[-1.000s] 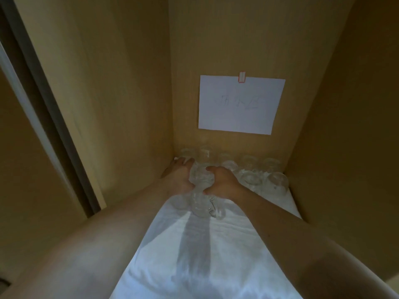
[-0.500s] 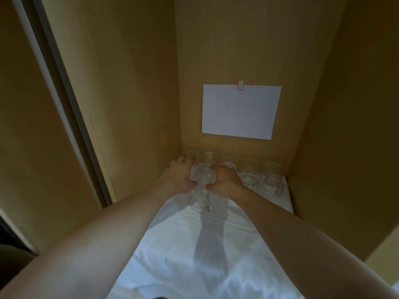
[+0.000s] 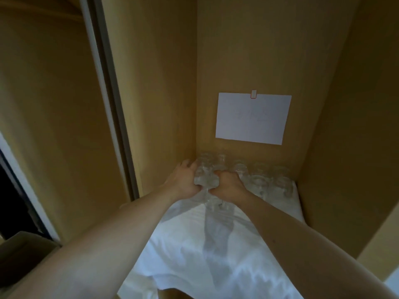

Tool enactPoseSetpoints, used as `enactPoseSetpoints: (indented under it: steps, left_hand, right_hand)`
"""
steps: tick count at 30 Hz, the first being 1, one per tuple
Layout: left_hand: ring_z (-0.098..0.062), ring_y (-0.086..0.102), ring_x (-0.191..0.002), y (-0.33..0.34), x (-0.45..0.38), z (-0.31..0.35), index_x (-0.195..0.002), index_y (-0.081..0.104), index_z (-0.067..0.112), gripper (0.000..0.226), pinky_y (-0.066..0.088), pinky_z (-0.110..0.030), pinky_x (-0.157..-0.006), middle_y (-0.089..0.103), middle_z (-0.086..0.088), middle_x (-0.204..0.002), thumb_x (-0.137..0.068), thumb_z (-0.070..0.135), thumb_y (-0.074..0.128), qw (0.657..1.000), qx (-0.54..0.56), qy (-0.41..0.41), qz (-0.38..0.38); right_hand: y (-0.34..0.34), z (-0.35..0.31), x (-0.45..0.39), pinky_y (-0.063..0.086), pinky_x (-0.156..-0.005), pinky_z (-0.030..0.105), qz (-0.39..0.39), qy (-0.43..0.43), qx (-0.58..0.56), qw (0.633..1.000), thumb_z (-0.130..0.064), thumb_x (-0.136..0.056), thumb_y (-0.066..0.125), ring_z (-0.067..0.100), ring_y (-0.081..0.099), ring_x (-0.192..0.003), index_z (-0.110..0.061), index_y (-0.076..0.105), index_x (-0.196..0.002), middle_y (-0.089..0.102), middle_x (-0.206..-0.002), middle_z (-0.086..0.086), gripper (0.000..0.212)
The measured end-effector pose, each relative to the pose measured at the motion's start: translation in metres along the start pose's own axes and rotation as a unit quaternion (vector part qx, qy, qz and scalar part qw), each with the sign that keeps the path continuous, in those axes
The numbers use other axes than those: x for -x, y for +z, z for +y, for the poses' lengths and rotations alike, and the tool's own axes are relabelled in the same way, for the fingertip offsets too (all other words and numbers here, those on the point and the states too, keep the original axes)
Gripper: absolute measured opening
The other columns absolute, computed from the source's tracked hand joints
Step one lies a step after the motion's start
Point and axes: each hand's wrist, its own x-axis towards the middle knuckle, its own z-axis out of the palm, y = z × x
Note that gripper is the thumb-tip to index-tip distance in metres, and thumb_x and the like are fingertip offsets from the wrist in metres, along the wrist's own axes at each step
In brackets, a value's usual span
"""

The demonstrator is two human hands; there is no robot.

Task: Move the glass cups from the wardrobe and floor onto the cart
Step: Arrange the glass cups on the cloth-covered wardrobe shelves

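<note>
Several clear glass cups (image 3: 261,180) stand in rows on a white cloth (image 3: 194,244) at the back of a wooden wardrobe compartment. My left hand (image 3: 183,180) and my right hand (image 3: 228,184) reach in side by side and grip a cluster of glass cups (image 3: 205,180) between them, near the back left corner. My left fingers curl round the cluster's left side, my right fingers round its right side. More glass shows just below the hands. How many cups are held is unclear in the dim light.
Wooden walls (image 3: 155,104) close in on the left, back and right. A white paper sheet (image 3: 252,118) is clipped to the back panel. A sliding door rail (image 3: 108,93) runs along the left. A cardboard box (image 3: 23,251) sits at the lower left.
The camera has pulled back and the hands look farther away. Both hands keep the same grip on the cluster of cups, which looks slightly raised off the cloth.
</note>
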Motion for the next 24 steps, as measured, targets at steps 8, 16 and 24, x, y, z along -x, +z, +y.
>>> enactPoseSetpoints:
  steps: [8, 16, 24]
  left_hand:
    - [-0.034, 0.032, -0.143, -0.035, 0.069, -0.052, -0.154, 0.032, 0.02, 0.081, 0.035, -0.039, -0.109, 0.03, -0.013, -0.157, -0.088, 0.045, 0.071, 1.0, -0.003, -0.014, 0.002]
    - [-0.029, 0.027, -0.148, -0.071, 0.154, -0.114, -0.155, 0.032, 0.02, 0.08, 0.037, -0.042, -0.114, 0.029, -0.009, -0.159, -0.089, 0.039, 0.072, 1.0, -0.005, 0.007, 0.02]
    - [-0.03, 0.025, -0.147, -0.107, 0.225, -0.187, -0.156, 0.03, 0.023, 0.081, 0.036, -0.042, -0.115, 0.026, -0.008, -0.161, -0.089, 0.043, 0.07, 0.999, -0.031, -0.029, 0.01]
  right_hand:
    - [0.034, -0.081, 0.035, 0.044, -0.106, 0.04, 0.0, -0.011, 0.02, 1.0, -0.037, -0.088, 0.068, 0.03, 0.053, -0.127, -0.021, 0.055, -0.137, 0.06, -0.131, 0.006, 0.054]
    - [0.081, -0.172, 0.08, 0.045, -0.106, 0.043, 0.003, -0.023, 0.021, 1.0, -0.039, -0.088, 0.07, 0.032, 0.047, -0.132, -0.018, 0.049, -0.144, 0.053, -0.142, 0.009, 0.063]
    - [0.119, -0.254, 0.117, 0.048, -0.102, 0.044, -0.002, -0.015, 0.013, 1.0, -0.026, -0.084, 0.067, 0.033, 0.044, -0.13, -0.016, 0.052, -0.139, 0.055, -0.135, 0.009, 0.058]
